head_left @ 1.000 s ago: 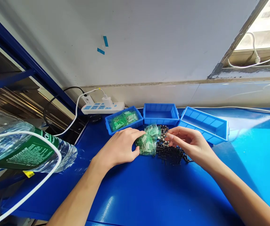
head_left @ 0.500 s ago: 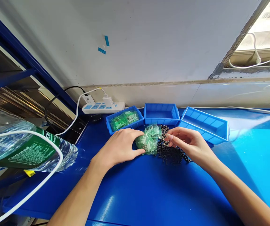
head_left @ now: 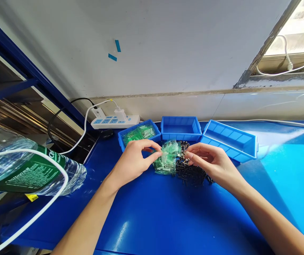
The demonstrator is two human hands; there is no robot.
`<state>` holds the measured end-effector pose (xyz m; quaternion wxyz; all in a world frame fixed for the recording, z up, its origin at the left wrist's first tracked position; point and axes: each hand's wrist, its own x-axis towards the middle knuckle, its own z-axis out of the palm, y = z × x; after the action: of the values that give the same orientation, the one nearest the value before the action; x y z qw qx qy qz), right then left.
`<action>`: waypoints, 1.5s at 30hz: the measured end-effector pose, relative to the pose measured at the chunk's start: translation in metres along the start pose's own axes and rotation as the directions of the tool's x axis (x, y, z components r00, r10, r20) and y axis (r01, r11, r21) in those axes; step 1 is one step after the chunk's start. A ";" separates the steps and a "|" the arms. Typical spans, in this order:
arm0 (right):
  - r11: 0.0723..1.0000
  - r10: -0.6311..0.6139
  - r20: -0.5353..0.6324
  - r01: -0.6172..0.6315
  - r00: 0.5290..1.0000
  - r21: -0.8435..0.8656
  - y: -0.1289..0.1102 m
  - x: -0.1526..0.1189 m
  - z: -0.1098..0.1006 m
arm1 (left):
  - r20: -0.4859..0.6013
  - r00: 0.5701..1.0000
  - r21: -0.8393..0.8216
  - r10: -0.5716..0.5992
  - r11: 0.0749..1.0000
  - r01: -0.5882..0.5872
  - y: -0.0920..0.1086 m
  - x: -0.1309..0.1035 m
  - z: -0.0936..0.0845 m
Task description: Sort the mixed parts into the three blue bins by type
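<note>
Small green plastic packets (head_left: pixel 167 163) with pale pieces inside lie on the blue table. My left hand (head_left: pixel 138 159) is at their left edge, its thumb and forefinger closed on the edge of a green packet. Beside them on the right is a heap of small black screw-like parts (head_left: pixel 193 173). Over this heap's upper part is my right hand (head_left: pixel 211 159), its thumb and fingertips pinched together; whatever is between them is too small to name. More green packets (head_left: pixel 141 132) fill the left blue bin (head_left: pixel 155 139).
A middle blue bin (head_left: pixel 181 135) and a right blue bin (head_left: pixel 228 149) stand behind the heap. A power strip (head_left: pixel 114 122) lies near the wall. At the left are a large water bottle (head_left: pixel 35 170) and a looping white cable (head_left: pixel 67 177).
My left hand has lifted slightly, and its thumb and forefinger, spread around the packets before, have come together at a packet. My right hand has hardly moved.
</note>
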<state>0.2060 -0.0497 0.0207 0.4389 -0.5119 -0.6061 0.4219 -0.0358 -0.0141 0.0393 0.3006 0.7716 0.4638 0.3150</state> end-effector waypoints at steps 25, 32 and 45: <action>0.994 0.076 0.152 -0.088 0.985 0.072 -0.014 -0.003 -0.002 | -0.049 0.998 -0.393 -0.041 0.919 0.019 0.018 -0.006 0.029; 0.996 0.037 0.137 -0.047 0.990 0.071 -0.016 -0.003 0.000 | -0.022 1.000 -0.389 0.016 0.921 -0.024 0.018 -0.007 0.027; 0.997 0.029 0.023 -0.030 0.999 0.066 -0.004 -0.002 0.001 | -0.356 0.926 0.682 0.127 0.713 0.164 -0.008 -0.005 -0.016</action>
<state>0.2040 -0.0521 0.0237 0.4428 -0.5014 -0.5890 0.4535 -0.0544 -0.0126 0.0425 -0.1061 0.7471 0.6048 0.2546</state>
